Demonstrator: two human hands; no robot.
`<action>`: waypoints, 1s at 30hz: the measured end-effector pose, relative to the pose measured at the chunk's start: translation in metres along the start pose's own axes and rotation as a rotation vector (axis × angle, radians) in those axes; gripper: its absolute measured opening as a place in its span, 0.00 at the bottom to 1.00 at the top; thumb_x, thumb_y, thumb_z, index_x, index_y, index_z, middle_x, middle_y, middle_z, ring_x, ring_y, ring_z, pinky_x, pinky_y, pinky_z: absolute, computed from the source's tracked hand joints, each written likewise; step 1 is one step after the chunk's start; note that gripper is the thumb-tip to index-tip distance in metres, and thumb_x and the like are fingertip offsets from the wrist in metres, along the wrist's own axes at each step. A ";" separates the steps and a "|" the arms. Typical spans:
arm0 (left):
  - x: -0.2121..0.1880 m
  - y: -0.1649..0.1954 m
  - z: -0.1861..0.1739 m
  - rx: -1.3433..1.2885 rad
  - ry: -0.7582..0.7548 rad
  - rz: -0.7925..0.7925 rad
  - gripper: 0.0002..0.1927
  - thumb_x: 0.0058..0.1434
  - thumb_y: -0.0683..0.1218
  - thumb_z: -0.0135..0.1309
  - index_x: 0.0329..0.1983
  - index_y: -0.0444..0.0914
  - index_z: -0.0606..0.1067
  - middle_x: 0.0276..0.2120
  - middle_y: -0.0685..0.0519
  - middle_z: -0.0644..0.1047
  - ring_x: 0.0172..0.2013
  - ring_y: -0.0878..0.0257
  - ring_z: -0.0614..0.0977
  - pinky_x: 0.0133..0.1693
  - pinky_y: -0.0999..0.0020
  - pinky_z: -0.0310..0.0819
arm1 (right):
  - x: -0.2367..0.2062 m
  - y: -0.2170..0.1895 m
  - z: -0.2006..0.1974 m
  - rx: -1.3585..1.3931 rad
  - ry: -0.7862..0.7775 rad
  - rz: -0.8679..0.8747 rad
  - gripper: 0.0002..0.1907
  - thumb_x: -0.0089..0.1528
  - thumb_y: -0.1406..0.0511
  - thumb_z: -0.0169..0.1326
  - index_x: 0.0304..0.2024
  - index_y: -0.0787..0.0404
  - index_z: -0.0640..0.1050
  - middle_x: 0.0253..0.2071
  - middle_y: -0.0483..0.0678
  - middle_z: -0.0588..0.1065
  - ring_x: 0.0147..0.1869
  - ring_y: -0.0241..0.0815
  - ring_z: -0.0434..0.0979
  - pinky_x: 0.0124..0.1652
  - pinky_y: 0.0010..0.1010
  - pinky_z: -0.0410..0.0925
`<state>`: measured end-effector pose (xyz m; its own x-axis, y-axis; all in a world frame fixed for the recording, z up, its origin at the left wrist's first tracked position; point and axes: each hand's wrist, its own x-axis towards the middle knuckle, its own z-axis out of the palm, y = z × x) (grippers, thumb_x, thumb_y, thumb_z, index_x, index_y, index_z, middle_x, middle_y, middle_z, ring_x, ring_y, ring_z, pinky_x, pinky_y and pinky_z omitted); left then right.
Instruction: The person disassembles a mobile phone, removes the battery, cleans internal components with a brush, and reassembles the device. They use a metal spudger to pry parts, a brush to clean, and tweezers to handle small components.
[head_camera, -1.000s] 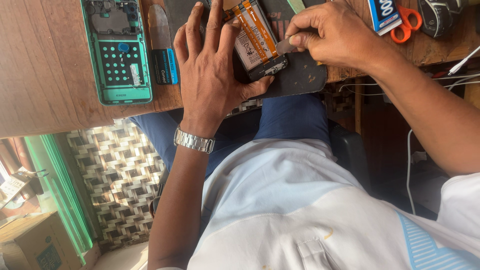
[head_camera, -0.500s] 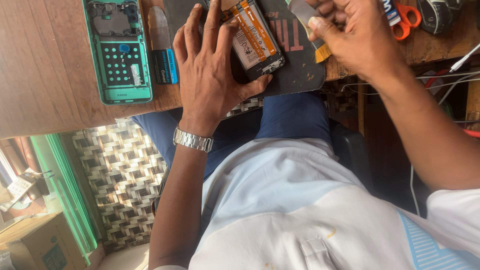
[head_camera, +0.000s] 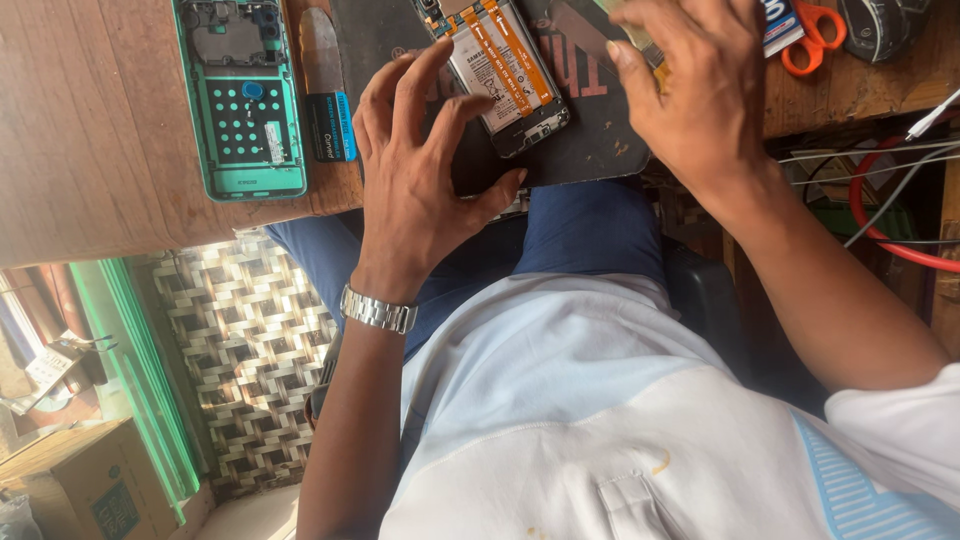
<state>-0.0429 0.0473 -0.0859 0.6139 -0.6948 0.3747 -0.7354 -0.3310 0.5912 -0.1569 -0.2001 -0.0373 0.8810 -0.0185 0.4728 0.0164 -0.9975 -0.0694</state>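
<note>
1. A person seated at a wooden table (head_camera: 90, 150) works on an opened phone (head_camera: 500, 75) lying back-up on a dark mat (head_camera: 590, 130) at the top centre of the frame.

2. The left hand (head_camera: 425, 185) arches over the phone's lower left edge, fingers spread and uncurled, fingertips resting on or just beside the body; it pins rather than clasps.

3. The right hand (head_camera: 700, 95), at the upper right, has its grip closed on a thin, flat tool (head_camera: 640, 35) with a pale tip; most of the tool is hidden behind the fingers.

4. The phone shows a pale battery crossed by orange ribbon cables. It looks light and stiff, but the cables and exposed board appear fragile, so the frame edges seem the safest place to hold it.

5. At the upper left lies the green back shell (head_camera: 240, 100), inner side up, with a slim metal pry tool (head_camera: 325, 85) just beside it.

6. Orange-handled scissors (head_camera: 815, 35) sit at the upper right, and loose wires (head_camera: 880, 190) hang off the table edge.
</note>
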 end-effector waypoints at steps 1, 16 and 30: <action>-0.002 0.000 -0.001 -0.012 0.018 -0.002 0.29 0.53 0.57 0.75 0.54 0.47 0.77 0.71 0.51 0.61 0.72 0.45 0.57 0.72 0.42 0.53 | -0.003 -0.003 -0.002 0.050 -0.043 0.047 0.06 0.66 0.72 0.65 0.45 0.64 0.81 0.42 0.52 0.78 0.51 0.50 0.73 0.51 0.41 0.65; -0.006 0.007 0.003 -0.076 0.111 0.007 0.11 0.57 0.49 0.74 0.41 0.46 0.84 0.59 0.54 0.71 0.66 0.51 0.66 0.67 0.50 0.61 | -0.028 -0.041 -0.001 0.434 -0.179 0.314 0.12 0.67 0.69 0.63 0.52 0.66 0.82 0.46 0.51 0.77 0.51 0.43 0.78 0.51 0.32 0.71; -0.010 0.010 0.010 -0.037 0.122 -0.003 0.08 0.63 0.52 0.69 0.43 0.50 0.85 0.56 0.58 0.74 0.63 0.55 0.68 0.66 0.52 0.59 | -0.026 -0.039 -0.002 0.466 -0.151 0.349 0.13 0.64 0.69 0.68 0.50 0.65 0.82 0.44 0.50 0.77 0.40 0.35 0.78 0.39 0.24 0.72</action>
<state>-0.0588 0.0448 -0.0907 0.6482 -0.6099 0.4559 -0.7238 -0.3074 0.6178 -0.1819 -0.1610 -0.0450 0.9283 -0.2958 0.2252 -0.1107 -0.7982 -0.5921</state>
